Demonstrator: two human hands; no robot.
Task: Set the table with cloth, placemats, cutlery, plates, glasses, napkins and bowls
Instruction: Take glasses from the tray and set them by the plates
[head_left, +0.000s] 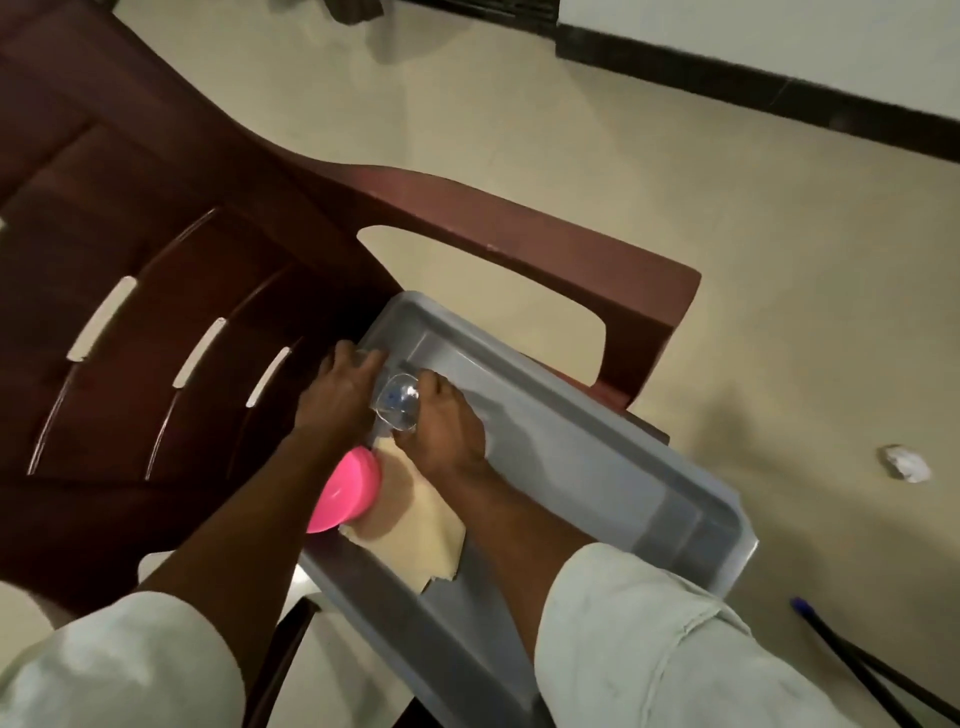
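A grey plastic tub (597, 431) rests on the seat of a dark red plastic chair (171, 291). Both my hands reach into the tub's far corner. My right hand (447, 431) grips a clear drinking glass (397, 402) lying on its side, its mouth towards me. My left hand (343, 389) curls around something transparent at the tub's corner, seemingly a second glass, mostly hidden by the fingers. Under my forearms lie a pink bowl (345, 488) and a folded beige cloth or placemat (415, 525).
The chair's armrest (545, 244) arches over the tub's far side. Beige tiled floor surrounds the chair, with a crumpled white paper (906, 463) and a dark stick with a blue tip (831, 639) at the right. A dark skirting board (727, 83) runs along the wall.
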